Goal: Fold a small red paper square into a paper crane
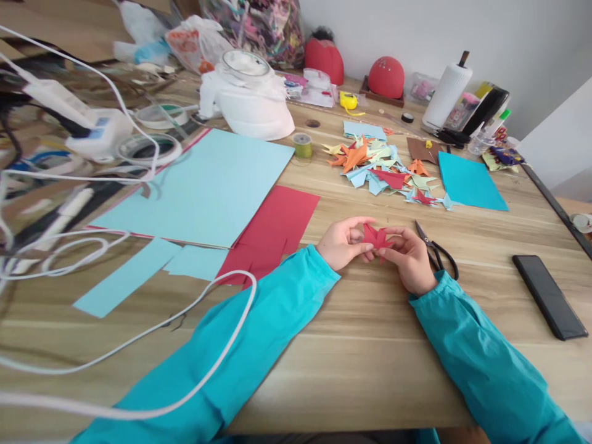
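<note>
Between my two hands is a small folded piece of red paper [375,236], partly covered by my fingers. My left hand [346,242] pinches its left side with thumb and fingers. On the other side, my right hand [409,256] grips it between thumb and forefinger. Black-handled scissors [437,250] lie just behind and right of my right hand. Farther back is a heap of folded paper cranes [388,179] in orange, red, pale blue and pale yellow.
Large light blue sheets [208,191] and red paper [287,216] lie at the left. Bright blue paper [472,180] and a phone [549,296] are at the right. A white cable [231,336] loops over my left sleeve. A thread spool [303,146] stands mid-table.
</note>
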Demonstrator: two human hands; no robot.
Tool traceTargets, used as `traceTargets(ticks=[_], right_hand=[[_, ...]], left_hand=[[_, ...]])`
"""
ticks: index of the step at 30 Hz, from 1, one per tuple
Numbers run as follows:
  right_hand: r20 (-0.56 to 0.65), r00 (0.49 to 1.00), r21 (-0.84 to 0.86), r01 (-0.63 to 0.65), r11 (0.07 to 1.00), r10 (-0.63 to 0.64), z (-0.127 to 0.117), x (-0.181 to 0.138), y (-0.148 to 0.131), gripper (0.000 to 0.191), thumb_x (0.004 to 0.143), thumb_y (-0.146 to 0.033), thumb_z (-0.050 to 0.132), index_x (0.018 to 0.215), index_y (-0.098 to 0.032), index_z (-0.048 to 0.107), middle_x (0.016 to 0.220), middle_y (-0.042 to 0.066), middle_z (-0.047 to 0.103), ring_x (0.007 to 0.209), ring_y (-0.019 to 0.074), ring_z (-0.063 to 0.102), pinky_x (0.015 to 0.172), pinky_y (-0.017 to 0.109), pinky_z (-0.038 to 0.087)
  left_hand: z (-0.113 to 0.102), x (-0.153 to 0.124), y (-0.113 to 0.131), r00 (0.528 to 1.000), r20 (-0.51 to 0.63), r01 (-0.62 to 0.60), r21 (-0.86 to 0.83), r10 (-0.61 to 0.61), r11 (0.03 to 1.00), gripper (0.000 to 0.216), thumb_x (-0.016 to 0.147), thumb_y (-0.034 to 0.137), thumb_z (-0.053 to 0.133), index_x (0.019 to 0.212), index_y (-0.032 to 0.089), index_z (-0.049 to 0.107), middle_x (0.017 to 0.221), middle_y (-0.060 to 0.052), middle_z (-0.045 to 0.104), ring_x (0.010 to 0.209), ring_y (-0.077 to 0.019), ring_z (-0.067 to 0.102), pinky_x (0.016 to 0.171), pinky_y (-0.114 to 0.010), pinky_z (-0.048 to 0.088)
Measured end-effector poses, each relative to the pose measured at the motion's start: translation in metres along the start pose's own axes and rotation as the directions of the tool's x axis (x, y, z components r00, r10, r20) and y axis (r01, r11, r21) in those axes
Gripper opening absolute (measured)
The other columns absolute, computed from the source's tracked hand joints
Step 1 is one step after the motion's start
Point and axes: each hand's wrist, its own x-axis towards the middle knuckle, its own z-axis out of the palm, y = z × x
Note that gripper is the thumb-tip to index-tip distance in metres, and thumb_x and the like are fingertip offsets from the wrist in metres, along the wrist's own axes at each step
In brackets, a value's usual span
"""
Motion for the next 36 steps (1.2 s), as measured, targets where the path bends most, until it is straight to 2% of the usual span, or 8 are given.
traceTargets(ticks=[8, 13, 19, 21, 23, 27, 36], right_hand=[[-0.031, 0.999, 0.069, -0.033, 0.997, 0.036, -0.005, 0.002, 0.004, 0.036, 0.063, -0.019, 0.073, 0.095, -0.019, 0.058, 0.059, -0.003, 0.064, 0.052, 0.0115, 0.058, 0.054, 0.025, 0.044], [-0.068, 0.998, 0.097, -0.012, 0.995, 0.019, -0.002, 0.003, 0.003, 0.034, 0.063, -0.017, 0.072, 0.092, -0.02, 0.055, 0.059, -0.004, 0.063, 0.052, 0.0109, 0.057, 0.052, 0.023, 0.042], [-0.079, 0.997, 0.166, -0.005, 0.986, 0.018, 0.0, 0.002, 0.0, 0.026, 0.069, -0.023, 0.069, 0.083, -0.022, 0.047, 0.057, -0.006, 0.06, 0.049, 0.0103, 0.055, 0.05, 0.023, 0.041], [-0.057, 0.998, 0.13, -0.009, 0.991, 0.016, 0.0, 0.001, -0.001, 0.02, 0.073, -0.027, 0.066, 0.081, -0.021, 0.05, 0.058, -0.005, 0.061, 0.05, 0.0104, 0.055, 0.051, 0.023, 0.042], [-0.006, 1.0, 0.025, -0.018, 1.0, 0.018, 0.001, 0.001, -0.002, 0.016, 0.075, -0.031, 0.064, 0.077, -0.018, 0.055, 0.06, -0.002, 0.062, 0.052, 0.0105, 0.055, 0.053, 0.024, 0.043], [0.086, 0.996, -0.161, -0.012, 0.987, 0.026, 0.004, 0.0, -0.005, 0.023, 0.076, -0.036, 0.062, 0.068, -0.015, 0.062, 0.062, 0.002, 0.062, 0.053, 0.0104, 0.054, 0.054, 0.025, 0.043], [0.093, 0.995, -0.145, -0.019, 0.989, 0.033, 0.005, 0.0, -0.007, 0.018, 0.072, -0.033, 0.065, 0.07, -0.015, 0.066, 0.062, 0.002, 0.063, 0.055, 0.0115, 0.055, 0.054, 0.025, 0.045]], left_hand=[[-0.001, 0.001, 0.004, 0.999, 0.008, 0.037, -0.043, -0.037, 0.998, 0.07, 0.065, 0.015, 0.07, 0.126, 0.007, 0.038, 0.063, -0.003, 0.067, 0.051, -0.0144, 0.063, 0.051, -0.025, 0.051], [0.003, 0.0, 0.004, 0.996, -0.085, 0.023, -0.069, -0.029, 0.997, 0.072, 0.064, 0.012, 0.07, 0.127, 0.006, 0.036, 0.058, 0.001, 0.064, 0.049, -0.0138, 0.062, 0.053, -0.026, 0.051], [0.003, 0.001, 0.002, 0.988, -0.155, -0.015, -0.102, -0.001, 0.995, 0.063, 0.062, 0.014, 0.071, 0.118, 0.008, 0.043, 0.057, 0.002, 0.062, 0.05, -0.0138, 0.061, 0.051, -0.026, 0.05], [0.002, 0.001, 0.001, 0.99, -0.144, -0.018, -0.104, 0.003, 0.994, 0.063, 0.062, 0.015, 0.071, 0.118, 0.008, 0.044, 0.057, 0.002, 0.062, 0.05, -0.0138, 0.061, 0.05, -0.026, 0.05], [0.002, 0.001, 0.001, 0.992, -0.13, -0.019, -0.1, 0.006, 0.995, 0.063, 0.062, 0.016, 0.071, 0.118, 0.008, 0.044, 0.056, 0.003, 0.061, 0.049, -0.0133, 0.06, 0.051, -0.026, 0.05], [0.003, 0.0, 0.002, 0.995, -0.099, -0.01, -0.084, 0.002, 0.996, 0.062, 0.061, 0.014, 0.072, 0.116, 0.007, 0.045, 0.058, 0.002, 0.063, 0.048, -0.0116, 0.059, 0.054, -0.026, 0.05], [0.004, 0.0, 0.0, 0.997, -0.072, -0.021, -0.057, 0.017, 0.998, 0.065, 0.056, 0.013, 0.076, 0.113, 0.008, 0.047, 0.064, -0.002, 0.066, 0.052, -0.0124, 0.061, 0.056, -0.026, 0.049]])
